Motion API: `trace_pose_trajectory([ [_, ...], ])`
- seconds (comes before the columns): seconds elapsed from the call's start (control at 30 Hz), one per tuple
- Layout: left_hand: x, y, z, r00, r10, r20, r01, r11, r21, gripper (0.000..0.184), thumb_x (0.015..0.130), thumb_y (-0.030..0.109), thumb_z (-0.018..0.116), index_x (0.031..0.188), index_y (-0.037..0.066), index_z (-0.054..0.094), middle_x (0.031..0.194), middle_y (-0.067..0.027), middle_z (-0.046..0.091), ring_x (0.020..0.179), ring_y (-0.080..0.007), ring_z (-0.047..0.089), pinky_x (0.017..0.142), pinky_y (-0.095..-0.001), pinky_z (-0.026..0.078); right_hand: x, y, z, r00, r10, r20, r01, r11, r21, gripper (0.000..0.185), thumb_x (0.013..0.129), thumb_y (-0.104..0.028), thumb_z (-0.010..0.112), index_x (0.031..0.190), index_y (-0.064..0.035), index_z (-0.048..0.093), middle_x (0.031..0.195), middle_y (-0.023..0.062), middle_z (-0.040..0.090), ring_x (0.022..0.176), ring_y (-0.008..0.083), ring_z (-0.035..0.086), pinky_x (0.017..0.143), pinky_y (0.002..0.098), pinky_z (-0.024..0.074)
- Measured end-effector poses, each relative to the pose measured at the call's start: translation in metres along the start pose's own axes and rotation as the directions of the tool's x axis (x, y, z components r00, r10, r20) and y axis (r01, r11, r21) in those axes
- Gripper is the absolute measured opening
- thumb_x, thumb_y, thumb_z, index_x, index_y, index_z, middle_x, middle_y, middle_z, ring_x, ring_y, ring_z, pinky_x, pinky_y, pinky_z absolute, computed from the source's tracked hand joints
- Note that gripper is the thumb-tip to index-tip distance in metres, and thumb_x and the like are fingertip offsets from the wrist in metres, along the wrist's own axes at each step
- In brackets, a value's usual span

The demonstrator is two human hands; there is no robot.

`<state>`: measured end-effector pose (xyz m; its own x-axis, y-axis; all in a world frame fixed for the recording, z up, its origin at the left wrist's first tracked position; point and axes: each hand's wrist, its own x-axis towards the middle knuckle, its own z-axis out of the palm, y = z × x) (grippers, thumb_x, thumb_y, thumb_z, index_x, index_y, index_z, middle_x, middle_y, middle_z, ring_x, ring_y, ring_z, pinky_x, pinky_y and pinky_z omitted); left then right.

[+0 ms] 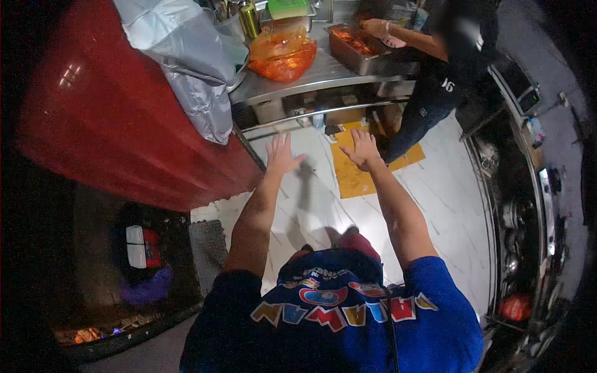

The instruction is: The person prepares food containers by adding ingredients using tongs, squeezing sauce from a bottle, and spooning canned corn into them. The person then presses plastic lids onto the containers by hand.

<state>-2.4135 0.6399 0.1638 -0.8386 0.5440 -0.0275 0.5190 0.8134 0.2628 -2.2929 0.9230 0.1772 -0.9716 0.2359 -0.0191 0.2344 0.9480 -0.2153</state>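
Note:
Both arms reach forward over the tiled floor. My left hand (pixel 283 155) has its fingers spread and holds nothing; it is short of the metal counter's front edge. To the right, my right hand (pixel 363 150) is also spread and empty, above a yellow-brown mat (pixel 354 180) on the floor. On the steel counter (pixel 261 92) beyond sits a clear plastic bag (pixel 283 62) with orange-red food inside. Right of the bag stands a metal tray (pixel 367 64) of reddish food.
A person in dark clothes (pixel 429 93) stands at the counter's right, hands over the tray. A red curtain (pixel 137 118) and silvery sheet (pixel 199 81) hang at left. A green-lidded container (pixel 288 8) is at the back. Shelves with pots (pixel 511 214) line the right.

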Motion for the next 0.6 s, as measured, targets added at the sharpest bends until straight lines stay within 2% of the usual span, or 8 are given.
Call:
trace_pose_trajectory([
  [0.13,0.060,-0.011,-0.007,0.999,-0.017,-0.047,0.016,1.000,-0.018,0.101,0.081,0.061,0.067,0.155,0.006,0.026,0.160,-0.0214,0.023,0.146,-0.0398,0.024,0.117,-0.0634,0.016,0.084,0.008,0.026,0.998,-0.027,-0.050,0.027,1.000,-0.008,0.095,0.089,-0.070,0.047,0.156,-0.0063,0.025,0.154,0.0201,0.035,0.143,0.0357,0.033,0.116,0.0556,0.0250],
  [0.27,0.116,-0.012,0.008,0.995,-0.043,-0.089,0.049,0.997,0.065,0.101,0.080,0.062,0.068,0.154,0.006,0.029,0.158,-0.0230,0.028,0.143,-0.0407,0.030,0.115,-0.0631,0.020,0.156,0.013,0.022,0.996,-0.082,0.022,0.080,0.993,0.084,0.093,0.090,-0.068,0.048,0.155,-0.0060,0.026,0.155,0.0221,0.034,0.141,0.0369,0.035,0.117,0.0551,0.0248],
  [0.3,0.130,-0.010,0.012,0.994,-0.043,-0.096,0.052,0.994,0.091,0.101,0.079,0.062,0.068,0.154,0.005,0.029,0.157,-0.0233,0.029,0.142,-0.0411,0.032,0.114,-0.0628,0.021,0.169,0.012,0.018,0.996,-0.082,0.024,0.078,0.988,0.130,0.094,0.087,-0.064,0.057,0.154,-0.0046,0.028,0.151,0.0271,0.037,0.141,0.0430,0.033,0.116,0.0522,0.0273],
  [0.37,0.169,-0.019,0.021,0.992,-0.032,-0.120,0.046,0.992,0.114,0.104,0.078,0.064,0.068,0.154,0.005,0.028,0.156,-0.0240,0.031,0.140,-0.0429,0.035,0.112,-0.0615,0.024,0.210,0.020,0.013,0.993,-0.117,0.015,0.114,0.987,0.110,0.094,0.086,-0.063,0.059,0.154,-0.0059,0.029,0.152,0.0267,0.036,0.140,0.0429,0.034,0.116,0.0551,0.0267],
  [0.43,0.224,-0.044,0.038,0.927,0.090,-0.364,-0.067,0.995,0.077,0.105,0.077,0.065,0.067,0.154,0.006,0.027,0.156,-0.0243,0.032,0.141,-0.0437,0.033,0.113,-0.0622,0.024,0.258,0.030,0.031,0.982,-0.181,-0.059,0.185,0.980,0.072,0.094,0.085,-0.064,0.059,0.154,-0.0064,0.030,0.154,0.0256,0.033,0.142,0.0412,0.033,0.115,0.0594,0.0252],
  [0.47,0.233,-0.057,0.051,0.883,0.134,-0.451,-0.120,0.991,0.058,0.106,0.077,0.066,0.067,0.155,0.006,0.026,0.155,-0.0244,0.032,0.141,-0.0442,0.033,0.113,-0.0626,0.023,0.274,0.031,0.031,0.973,-0.202,-0.113,0.209,0.977,0.051,0.087,0.087,-0.062,0.057,0.150,-0.0059,0.037,0.151,0.0229,0.038,0.138,0.0405,0.038,0.112,0.0603,0.0286],
  [0.5,0.237,-0.046,0.020,0.987,-0.066,-0.145,0.080,0.993,0.089,0.107,0.078,0.066,0.066,0.156,0.008,0.023,0.156,-0.0242,0.030,0.143,-0.0449,0.030,0.114,-0.0635,0.022,0.287,0.028,0.029,0.970,-0.206,-0.130,0.219,0.971,0.097,0.085,0.087,-0.062,0.057,0.148,-0.0059,0.039,0.150,0.0233,0.040,0.138,0.0408,0.039,0.111,0.0602,0.0291],
  [0.6,0.264,-0.071,0.010,0.986,-0.045,-0.163,0.051,0.998,0.033,0.104,0.079,0.065,0.066,0.155,0.009,0.024,0.157,-0.0237,0.028,0.144,-0.0459,0.027,0.116,-0.0632,0.021,0.306,0.017,0.029,0.968,-0.209,-0.142,0.226,0.967,0.118,0.083,0.087,-0.061,0.058,0.147,-0.0060,0.041,0.146,0.0233,0.043,0.134,0.0408,0.041,0.110,0.0609,0.0302],
])
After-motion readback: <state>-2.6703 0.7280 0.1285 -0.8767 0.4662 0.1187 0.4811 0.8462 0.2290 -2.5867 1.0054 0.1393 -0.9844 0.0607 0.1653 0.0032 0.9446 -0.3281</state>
